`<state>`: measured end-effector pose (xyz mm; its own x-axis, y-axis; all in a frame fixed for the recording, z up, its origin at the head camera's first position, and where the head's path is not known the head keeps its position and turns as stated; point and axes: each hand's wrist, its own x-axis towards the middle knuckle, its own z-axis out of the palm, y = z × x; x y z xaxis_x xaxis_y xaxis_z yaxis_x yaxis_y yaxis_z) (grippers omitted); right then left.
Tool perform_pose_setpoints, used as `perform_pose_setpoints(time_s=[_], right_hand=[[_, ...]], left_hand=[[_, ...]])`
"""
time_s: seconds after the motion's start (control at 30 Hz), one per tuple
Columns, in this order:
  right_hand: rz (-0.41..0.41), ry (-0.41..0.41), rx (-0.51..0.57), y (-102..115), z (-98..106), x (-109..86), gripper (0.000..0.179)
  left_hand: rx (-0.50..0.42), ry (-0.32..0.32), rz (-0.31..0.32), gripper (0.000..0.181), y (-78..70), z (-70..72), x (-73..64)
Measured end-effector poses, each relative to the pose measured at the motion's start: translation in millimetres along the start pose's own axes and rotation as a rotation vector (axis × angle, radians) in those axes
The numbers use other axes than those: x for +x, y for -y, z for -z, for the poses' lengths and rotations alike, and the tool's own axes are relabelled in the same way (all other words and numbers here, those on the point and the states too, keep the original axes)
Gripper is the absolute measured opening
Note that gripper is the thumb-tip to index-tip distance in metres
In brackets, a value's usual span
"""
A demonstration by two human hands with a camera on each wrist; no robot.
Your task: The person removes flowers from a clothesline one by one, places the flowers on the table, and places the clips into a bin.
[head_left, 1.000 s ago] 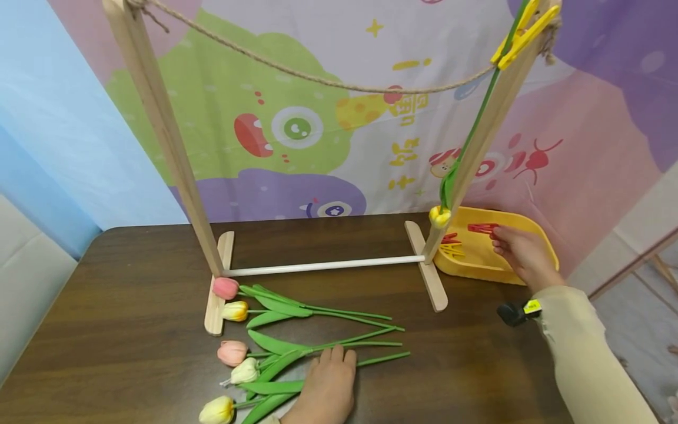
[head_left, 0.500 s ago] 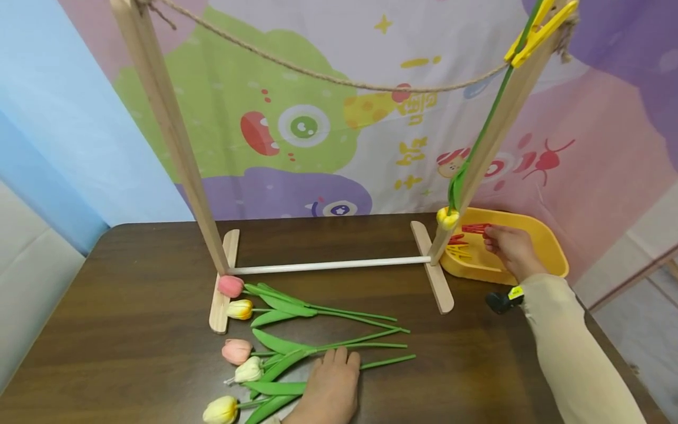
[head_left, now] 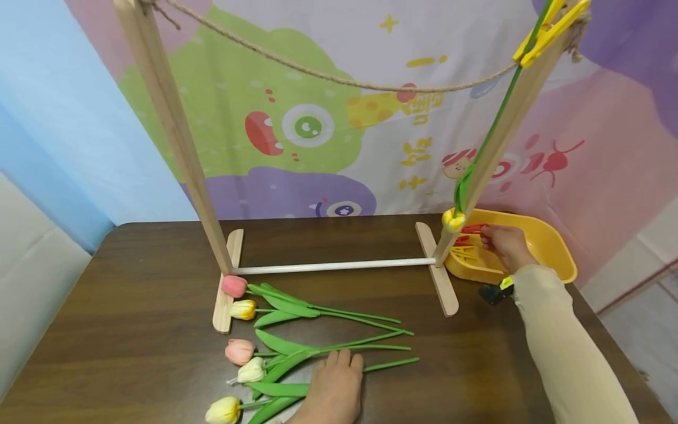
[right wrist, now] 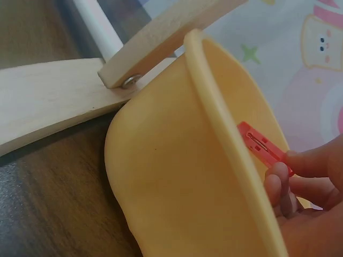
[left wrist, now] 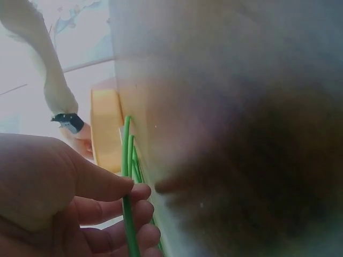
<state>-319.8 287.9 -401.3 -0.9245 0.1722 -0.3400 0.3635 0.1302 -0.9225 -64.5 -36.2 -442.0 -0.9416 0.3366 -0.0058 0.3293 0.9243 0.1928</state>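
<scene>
Low over the table in the head view, my left hand (head_left: 336, 386) lies among the artificial tulips. Its thumb and fingers pinch a green tulip stem (left wrist: 130, 225) in the left wrist view; which flower head belongs to it is hard to tell. Nearby lie a pale yellow tulip (head_left: 223, 410), a cream tulip (head_left: 251, 371) and a peach one (head_left: 240, 351). Inside the yellow basket (right wrist: 166, 155), my right hand (head_left: 511, 244) pinches a red clothespin (right wrist: 262, 144) by one end. More red and yellow clothespins (head_left: 465, 253) sit beneath it in the basket.
A wooden stand carries a sagging rope (head_left: 339, 79) between its posts (head_left: 180, 135). From the rope's right end, a yellow clothespin (head_left: 548, 35) holds a yellow tulip (head_left: 454, 220) head down. A white rod (head_left: 333, 267) joins the feet. Pink (head_left: 234, 286) and yellow-orange tulips (head_left: 243, 310) lie near the left foot.
My right hand has moved left and slightly lower in the basket with the red clothespin, closer to the other clothespins. The head view has shifted a little. My left hand stays on the stem.
</scene>
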Motion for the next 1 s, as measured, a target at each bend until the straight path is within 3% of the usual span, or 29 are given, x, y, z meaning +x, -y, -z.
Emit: perform_pose_setpoints(time_s=[0.17, 0.37, 0.67, 1.0], right_hand=[[-0.020, 0.003, -0.075, 0, -4, 6.8, 0.020], [-0.038, -0.002, -0.086, -2, -8, 12.2, 0.012], [-0.093, 0.039, -0.093, -6, -11, 19.9, 0.013], [-0.116, 0.046, -0.151, -8, -15, 25.3, 0.030]], left_hand=[[-0.012, 0.015, 0.008, 0.023, -0.3, 0.6, 0.2], [-0.058, 0.067, 0.014, 0.023, 1.5, 1.6, 1.1], [-0.069, 0.091, 0.030, 0.032, 1.5, 1.1, 0.7], [-0.109, 0.138, 0.041, 0.031, 2.1, 2.0, 1.2]])
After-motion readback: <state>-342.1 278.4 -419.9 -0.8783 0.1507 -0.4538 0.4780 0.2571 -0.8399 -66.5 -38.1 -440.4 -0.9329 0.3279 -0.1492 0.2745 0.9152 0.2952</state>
